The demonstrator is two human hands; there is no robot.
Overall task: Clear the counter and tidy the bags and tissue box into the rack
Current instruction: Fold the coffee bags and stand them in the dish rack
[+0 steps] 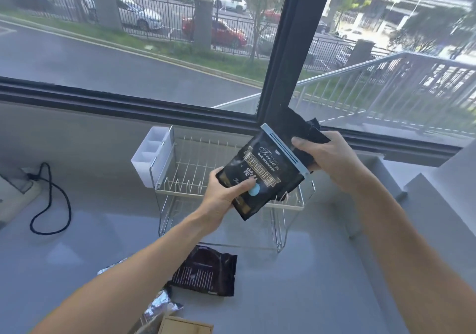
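Here, both hands held a black coffee bag (265, 168) in the air above the wire rack (195, 168): the left hand (226, 194) closed around its bottom corner, the right hand (327, 158) gripped its clipped top. Another dark bag (206, 273) lay flat on the counter (296, 295) just before the rack.

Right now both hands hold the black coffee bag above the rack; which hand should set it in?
Probably the left hand. It grips the coffee bag at its lower end, nearest the rack; the right hand pinches only the top.
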